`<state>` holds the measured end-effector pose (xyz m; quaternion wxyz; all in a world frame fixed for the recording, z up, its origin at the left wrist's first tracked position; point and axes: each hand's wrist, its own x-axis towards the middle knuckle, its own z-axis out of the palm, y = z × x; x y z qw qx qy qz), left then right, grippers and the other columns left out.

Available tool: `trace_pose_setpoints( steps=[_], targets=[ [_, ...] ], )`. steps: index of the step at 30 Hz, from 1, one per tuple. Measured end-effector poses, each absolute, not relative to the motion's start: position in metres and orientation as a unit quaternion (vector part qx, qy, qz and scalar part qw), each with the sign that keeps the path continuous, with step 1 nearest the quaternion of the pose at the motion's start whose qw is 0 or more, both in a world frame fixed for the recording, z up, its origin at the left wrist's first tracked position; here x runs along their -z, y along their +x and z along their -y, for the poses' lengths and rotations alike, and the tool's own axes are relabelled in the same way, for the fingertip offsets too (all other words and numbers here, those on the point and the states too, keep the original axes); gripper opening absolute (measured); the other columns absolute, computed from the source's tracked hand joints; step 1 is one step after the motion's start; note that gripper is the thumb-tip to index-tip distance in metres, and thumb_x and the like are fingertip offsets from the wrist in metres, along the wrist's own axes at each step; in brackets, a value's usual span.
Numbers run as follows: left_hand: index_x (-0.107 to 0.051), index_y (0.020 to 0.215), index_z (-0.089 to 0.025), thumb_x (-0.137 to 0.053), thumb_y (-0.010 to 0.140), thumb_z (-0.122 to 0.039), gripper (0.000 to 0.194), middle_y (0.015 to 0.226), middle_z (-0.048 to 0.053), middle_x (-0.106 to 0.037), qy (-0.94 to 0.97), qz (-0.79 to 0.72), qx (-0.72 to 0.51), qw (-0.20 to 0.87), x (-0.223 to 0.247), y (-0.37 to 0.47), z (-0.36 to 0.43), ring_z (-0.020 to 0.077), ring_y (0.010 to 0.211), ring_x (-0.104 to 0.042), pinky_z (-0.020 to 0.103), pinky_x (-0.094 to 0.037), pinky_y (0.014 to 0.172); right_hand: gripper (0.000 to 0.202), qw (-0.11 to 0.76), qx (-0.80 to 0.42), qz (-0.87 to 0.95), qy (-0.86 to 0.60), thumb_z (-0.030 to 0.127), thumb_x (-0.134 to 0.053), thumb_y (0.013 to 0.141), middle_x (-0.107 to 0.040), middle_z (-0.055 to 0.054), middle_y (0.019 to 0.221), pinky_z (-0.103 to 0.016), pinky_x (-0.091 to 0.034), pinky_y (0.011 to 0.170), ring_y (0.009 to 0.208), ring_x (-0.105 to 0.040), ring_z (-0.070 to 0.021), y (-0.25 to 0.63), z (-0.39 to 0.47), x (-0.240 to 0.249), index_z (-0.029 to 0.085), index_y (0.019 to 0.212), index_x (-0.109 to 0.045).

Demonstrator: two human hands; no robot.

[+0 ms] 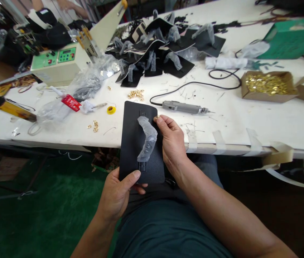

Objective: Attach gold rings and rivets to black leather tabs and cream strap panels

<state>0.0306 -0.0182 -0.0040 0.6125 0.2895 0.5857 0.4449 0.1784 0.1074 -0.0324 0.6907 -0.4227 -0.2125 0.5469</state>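
A black leather panel [130, 143] with a plastic-wrapped handle [149, 138] is held upright over the table's front edge. My left hand [118, 193] grips its lower left corner, thumb on the front and fingers behind. At the panel's upper right edge, my right hand [172, 138] pinches a small gold metal piece [157, 117] between thumb and finger. Beyond the panel lie a small heap of gold pieces [135, 94] and a grey electric screwdriver [185, 107] with a black cord.
Several wrapped-handle panels [178, 66] are piled at the back. A cardboard box of gold parts [268, 86] stands right, near a green box [291, 37]. Left are a red bottle [71, 103], yellow tape roll [111, 109] and a machine [60, 64]. Another person's hand [66, 5] shows behind.
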Motion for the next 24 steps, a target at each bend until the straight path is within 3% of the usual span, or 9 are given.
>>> trace_pose_setpoints(
  steps=[24],
  targets=[
    [-0.075,0.079,-0.012,-0.085,0.078,-0.034,0.025,0.066,0.006,-0.074,0.337,-0.58,-0.438,0.599,0.003,0.048,0.023,0.0183,0.055,-0.07,0.026,-0.058,0.045,0.03,0.687,-0.579,0.178,-0.402,0.04,-0.085,0.078,-0.075,-0.001,0.096,-0.032,-0.057,0.088,0.088,-0.07,-0.0158,0.182,-0.097,0.038,0.021,0.097,-0.072]
  ],
)
